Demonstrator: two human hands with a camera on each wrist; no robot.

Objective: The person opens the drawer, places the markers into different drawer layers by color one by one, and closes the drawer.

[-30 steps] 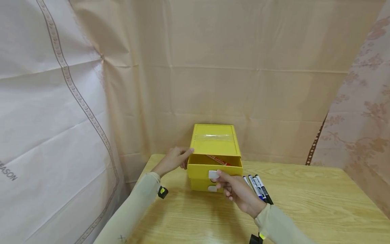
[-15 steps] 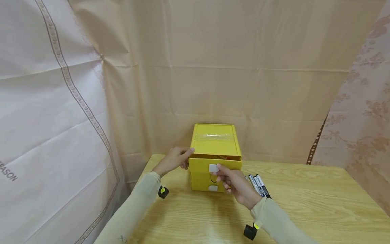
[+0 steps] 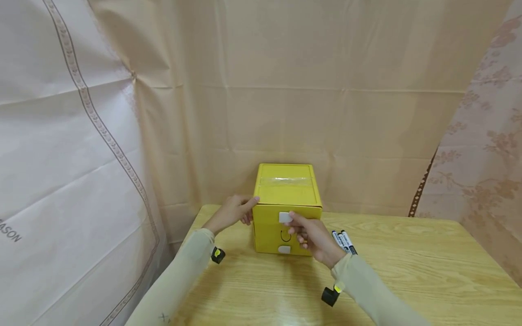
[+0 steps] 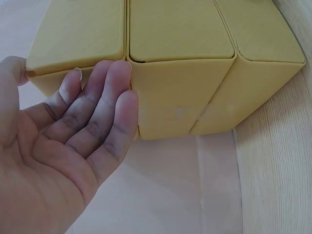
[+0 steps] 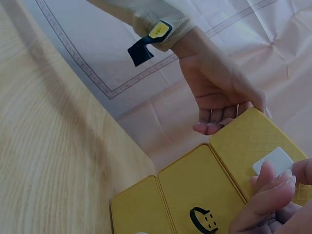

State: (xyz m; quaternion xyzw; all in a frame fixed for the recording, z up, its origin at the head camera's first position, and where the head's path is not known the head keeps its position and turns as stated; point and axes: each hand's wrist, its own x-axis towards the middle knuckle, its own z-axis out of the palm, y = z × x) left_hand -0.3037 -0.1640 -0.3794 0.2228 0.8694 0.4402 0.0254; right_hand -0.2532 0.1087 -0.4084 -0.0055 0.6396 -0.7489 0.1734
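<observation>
A yellow drawer box (image 3: pixel 287 192) stands on the table with its top drawer (image 3: pixel 265 219) flush or nearly flush with the front. My right hand (image 3: pixel 316 235) pinches the white pull tab (image 3: pixel 284 217) on that drawer between thumb and finger. At the box's upper left front corner, my left hand (image 3: pixel 236 212) has its thumb on the top edge. In the left wrist view, the left fingers (image 4: pixel 119 107) lie along the box's side. A black curved mark (image 5: pixel 201 219) shows on the front below the top drawer, and a second white tab (image 3: pixel 284 249) sits near the bottom.
Several markers (image 3: pixel 344 242) lie on the wooden table (image 3: pixel 408 258), just right of the box and partly behind my right hand. A beige cloth (image 3: pixel 285 90) hangs close behind the box. To the left hangs a white cloth (image 3: pixel 73 181).
My right hand has moved away from me, sliding the top drawer in. The red-and-white marker inside it is hidden now. My left hand has stayed at the corner.
</observation>
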